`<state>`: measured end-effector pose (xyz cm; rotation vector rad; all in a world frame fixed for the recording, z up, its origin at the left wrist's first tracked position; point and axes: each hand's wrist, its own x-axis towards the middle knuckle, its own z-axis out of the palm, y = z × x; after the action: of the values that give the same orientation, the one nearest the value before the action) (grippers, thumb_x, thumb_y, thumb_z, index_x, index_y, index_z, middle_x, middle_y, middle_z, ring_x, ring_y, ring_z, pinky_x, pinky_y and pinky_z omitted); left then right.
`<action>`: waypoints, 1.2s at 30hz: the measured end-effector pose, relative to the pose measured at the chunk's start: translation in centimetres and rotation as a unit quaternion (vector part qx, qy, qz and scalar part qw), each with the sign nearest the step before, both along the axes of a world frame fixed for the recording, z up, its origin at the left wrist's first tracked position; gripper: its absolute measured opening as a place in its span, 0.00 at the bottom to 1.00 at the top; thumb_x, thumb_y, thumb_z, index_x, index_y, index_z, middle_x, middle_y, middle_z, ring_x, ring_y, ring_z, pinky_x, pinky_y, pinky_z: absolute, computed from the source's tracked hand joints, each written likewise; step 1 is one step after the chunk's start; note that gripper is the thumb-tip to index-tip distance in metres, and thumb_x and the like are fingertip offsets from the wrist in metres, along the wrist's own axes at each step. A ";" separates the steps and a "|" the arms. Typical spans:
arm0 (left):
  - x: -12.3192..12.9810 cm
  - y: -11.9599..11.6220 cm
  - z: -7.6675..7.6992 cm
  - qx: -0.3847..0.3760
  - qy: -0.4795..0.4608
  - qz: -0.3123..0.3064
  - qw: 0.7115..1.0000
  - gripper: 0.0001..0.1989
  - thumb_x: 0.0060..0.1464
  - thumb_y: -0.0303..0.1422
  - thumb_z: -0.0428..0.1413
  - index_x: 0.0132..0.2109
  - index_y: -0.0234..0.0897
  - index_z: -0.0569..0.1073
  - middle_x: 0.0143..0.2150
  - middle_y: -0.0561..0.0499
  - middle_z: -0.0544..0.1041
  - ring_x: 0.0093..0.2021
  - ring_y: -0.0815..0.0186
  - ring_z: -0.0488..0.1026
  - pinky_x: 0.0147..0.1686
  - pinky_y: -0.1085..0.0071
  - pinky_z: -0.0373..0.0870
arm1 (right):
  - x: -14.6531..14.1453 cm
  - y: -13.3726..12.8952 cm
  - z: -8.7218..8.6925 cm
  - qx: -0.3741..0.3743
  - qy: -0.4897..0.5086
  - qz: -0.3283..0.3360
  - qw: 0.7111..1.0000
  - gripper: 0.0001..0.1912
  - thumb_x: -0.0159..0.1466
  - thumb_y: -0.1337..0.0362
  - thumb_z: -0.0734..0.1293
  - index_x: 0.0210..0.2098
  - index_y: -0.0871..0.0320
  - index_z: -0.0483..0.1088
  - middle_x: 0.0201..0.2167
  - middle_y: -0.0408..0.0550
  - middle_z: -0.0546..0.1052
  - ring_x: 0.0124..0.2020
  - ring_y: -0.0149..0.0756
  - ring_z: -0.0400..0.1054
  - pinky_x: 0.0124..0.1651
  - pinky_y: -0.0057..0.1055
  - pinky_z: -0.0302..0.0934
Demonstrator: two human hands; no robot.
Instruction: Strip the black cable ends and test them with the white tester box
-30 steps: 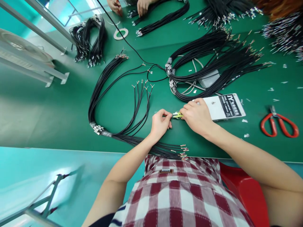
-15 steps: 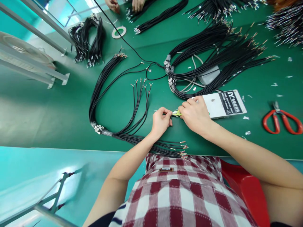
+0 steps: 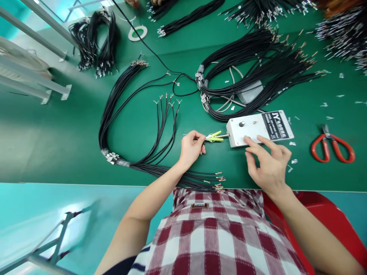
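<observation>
My left hand [image 3: 191, 148] is closed in a pinch on a wire end at the jaws of a yellow-green clip [image 3: 214, 136]; the fingers mostly hide the wire. The clip sits on a metal shaft coming out of the left end of a white control box [image 3: 249, 128] with a knob and a black label. My right hand [image 3: 268, 162] is spread open over the box's front edge, its fingertips at the lower face. A bundle of black cables [image 3: 110, 99] with stripped ends curves to the left of my left hand, and part of it runs beneath my left forearm.
Red-handled cutters [image 3: 332, 147] lie right of the box. Looped black cable bundles [image 3: 237, 86] rest behind it, over a grey adapter [image 3: 250, 91]. Further back are a tape roll [image 3: 137, 33], more cables [image 3: 96, 42] and part of another person's hand [image 3: 157, 2]. White scraps dot the green table.
My right hand has let go of the clip and moved right, opening over the box. The clip and the box's knob are now uncovered. My left hand keeps its pinch.
</observation>
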<state>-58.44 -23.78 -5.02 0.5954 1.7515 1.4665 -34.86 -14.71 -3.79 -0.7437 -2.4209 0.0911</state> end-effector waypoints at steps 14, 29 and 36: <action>-8.5 -2.3 2.6 0.020 0.019 0.160 0.987 0.09 0.54 0.30 0.63 0.33 0.33 0.70 0.23 0.56 0.71 0.21 0.75 0.67 0.21 0.77 0.63 | -0.2 -1.3 -0.1 -0.040 0.065 0.076 0.994 0.16 0.62 0.72 0.69 0.48 0.51 0.70 0.50 0.50 0.80 0.55 0.48 0.71 0.55 0.49 0.62; -6.2 -5.4 2.1 0.023 0.402 -0.004 0.915 0.02 0.62 0.28 0.55 0.42 0.38 0.72 0.40 0.49 0.74 0.42 0.65 0.72 0.43 0.69 0.69 | -1.7 -4.0 -1.7 -0.277 0.080 0.124 0.950 0.09 0.69 0.67 0.63 0.46 0.53 0.73 0.43 0.51 0.80 0.46 0.42 0.74 0.50 0.45 0.70; 2.8 -4.7 1.3 -0.054 0.390 -0.307 0.867 0.02 0.61 0.28 0.55 0.39 0.36 0.73 0.40 0.44 0.75 0.43 0.56 0.69 0.45 0.59 0.67 | -2.8 -4.9 -1.9 -0.364 0.077 0.069 0.926 0.12 0.71 0.64 0.60 0.52 0.54 0.69 0.48 0.52 0.79 0.48 0.41 0.75 0.52 0.41 0.71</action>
<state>-55.64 -28.47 -3.68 1.6756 1.9120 0.6884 -37.70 -19.63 -5.66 -0.8263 -2.2620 1.1079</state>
